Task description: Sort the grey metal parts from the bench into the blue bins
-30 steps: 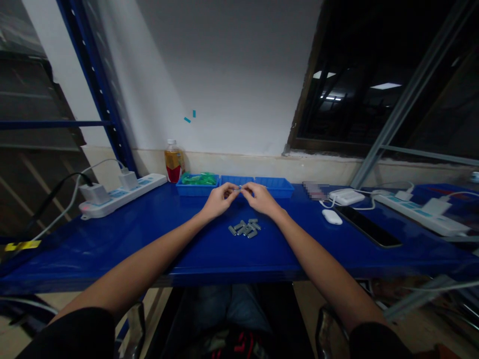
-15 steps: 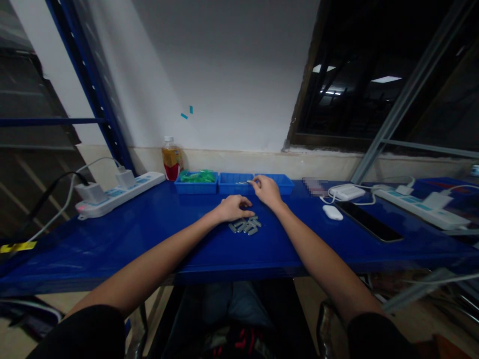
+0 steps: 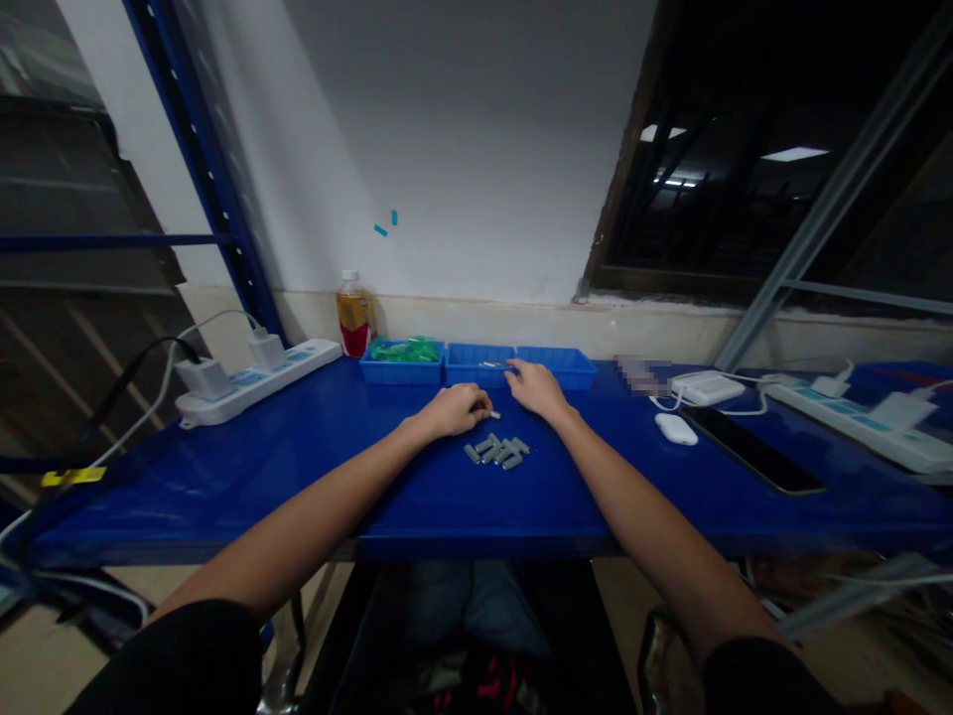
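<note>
A pale wall with a dark window at right rises behind a blue table. A white power strip lies toward each end of the table. Along the back, three blue trays stand in a row: the left tray holds green items, the middle tray a few thin silvery pieces, and the right tray is beside it. A dark phone lies at right. The person's right hand is at the front of the middle and right trays, fingers bent; whether it grips anything cannot be told. The left hand pinches a small piece between thumb and fingers, just above a loose pile of grey cylinders on the table. An amber bottle stands behind the left tray.
</note>
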Demonstrator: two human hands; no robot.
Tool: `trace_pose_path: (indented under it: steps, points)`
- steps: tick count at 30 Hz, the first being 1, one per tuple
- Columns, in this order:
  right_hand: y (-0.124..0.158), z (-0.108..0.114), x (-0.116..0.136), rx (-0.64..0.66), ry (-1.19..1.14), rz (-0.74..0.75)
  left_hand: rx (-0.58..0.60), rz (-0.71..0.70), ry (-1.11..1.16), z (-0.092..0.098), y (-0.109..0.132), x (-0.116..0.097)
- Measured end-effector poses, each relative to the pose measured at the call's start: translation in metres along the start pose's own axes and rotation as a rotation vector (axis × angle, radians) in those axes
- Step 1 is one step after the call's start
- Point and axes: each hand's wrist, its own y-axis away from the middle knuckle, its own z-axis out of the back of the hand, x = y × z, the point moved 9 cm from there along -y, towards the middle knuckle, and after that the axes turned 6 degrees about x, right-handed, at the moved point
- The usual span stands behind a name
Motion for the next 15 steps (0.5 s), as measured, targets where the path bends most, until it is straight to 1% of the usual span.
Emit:
trace_pose_path:
  steps: [3, 6, 8, 10, 15]
  points:
    - [0.003, 0.0, 0.016, 0.047, -0.088, 0.105, -0.068, 0.022, 0.021, 0.008, -0.001, 0.011]
    - [0.01, -0.003, 0.042, 0.12, -0.179, 0.267, -0.157, 0.075, 0.056, 0.021, 0.001, 0.022]
    - [0.014, -0.002, 0.054, 0.12, -0.204, 0.337, -0.194, 0.097, 0.08, 0.028, 0.003, 0.028]
    - [0.015, 0.0, 0.059, 0.099, -0.207, 0.353, -0.191, 0.101, 0.106, 0.03, 0.004, 0.029]
    - [0.015, 0.0, 0.056, 0.09, -0.182, 0.342, -0.146, 0.105, 0.2, 0.025, 0.004, 0.026]
